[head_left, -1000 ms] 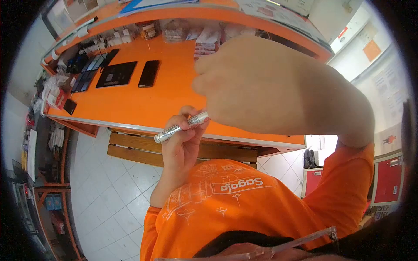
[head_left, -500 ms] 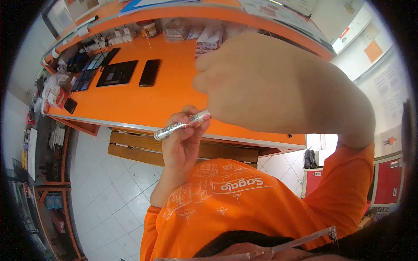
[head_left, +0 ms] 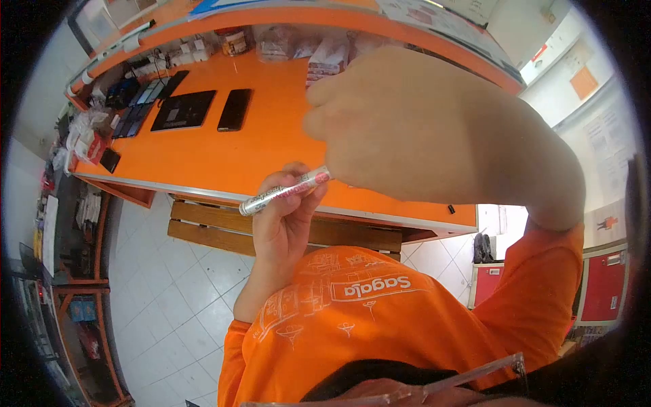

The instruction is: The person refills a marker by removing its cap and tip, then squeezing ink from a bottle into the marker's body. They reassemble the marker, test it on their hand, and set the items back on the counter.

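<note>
A silvery-white marker (head_left: 281, 192) with red and dark lettering lies slanted across the fingers of my left hand (head_left: 286, 220), which is closed around its barrel over the table's front edge. Its right end reaches the edge of my right hand (head_left: 386, 129). That hand looms large, close to the camera, back side up, with its fingers curled. What they hold, if anything, is hidden beneath the hand.
On the orange table (head_left: 183, 156) lie a black phone (head_left: 234, 110), a dark flat tablet-like device (head_left: 183, 110) and several more phones (head_left: 132, 121) at the left. Packaged boxes (head_left: 327, 62) stand behind. A wooden bench (head_left: 210, 234) runs below the front edge.
The marker has turned a little in my left fingers, so more of its red lettering shows. My right hand has shifted very slightly.
</note>
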{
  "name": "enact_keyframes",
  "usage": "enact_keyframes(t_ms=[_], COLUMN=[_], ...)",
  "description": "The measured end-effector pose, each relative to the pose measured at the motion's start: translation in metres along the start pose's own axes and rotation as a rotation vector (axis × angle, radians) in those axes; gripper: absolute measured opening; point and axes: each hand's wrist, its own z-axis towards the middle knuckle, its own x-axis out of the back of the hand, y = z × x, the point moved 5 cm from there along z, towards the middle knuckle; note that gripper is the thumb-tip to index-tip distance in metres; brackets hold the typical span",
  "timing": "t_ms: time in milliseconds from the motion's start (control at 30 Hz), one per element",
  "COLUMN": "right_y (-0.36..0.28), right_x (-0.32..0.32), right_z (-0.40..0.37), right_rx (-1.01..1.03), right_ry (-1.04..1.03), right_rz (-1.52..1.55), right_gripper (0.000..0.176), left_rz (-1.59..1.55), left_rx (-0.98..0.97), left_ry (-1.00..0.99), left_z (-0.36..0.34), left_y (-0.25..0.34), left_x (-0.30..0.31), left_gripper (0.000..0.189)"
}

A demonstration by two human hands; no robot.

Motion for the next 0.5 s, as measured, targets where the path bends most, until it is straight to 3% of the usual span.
enact_keyframes(t_ms=[167,267,367,433,500], right_y=[-0.004,-0.003,-0.005,-0.009,-0.006], right_x=[0.008,0.016,0.009,0.009,0.006], right_z=[-0.002,-0.004,-0.004,-0.004,-0.004], right_rx=[0.066,-0.016,0.022,0.054,0.037], right_ry=[0.062,0.073,-0.022,0.028,0.006], right_rz=[-0.069,-0.007,0.034,-0.222,-0.113], right_gripper=[0.008,0.008,0.008,0.009,0.008], left_rz=[0.010,0.038,0.043,0.053,0.063], left_rx=[0.008,0.008,0.003,0.004,0.007], left_ry=[0.031,0.033,0.066,0.067,0.070], left_z=[-0.002,-0.003,-0.002,-0.003,-0.004], left_y=[0.000,-0.001,-0.001,-0.001,-0.001], left_x=[-0.003,-0.001,0.000,-0.002,-0.003], left_gripper=[0.015,0.016,0.016,0.017,0.017])
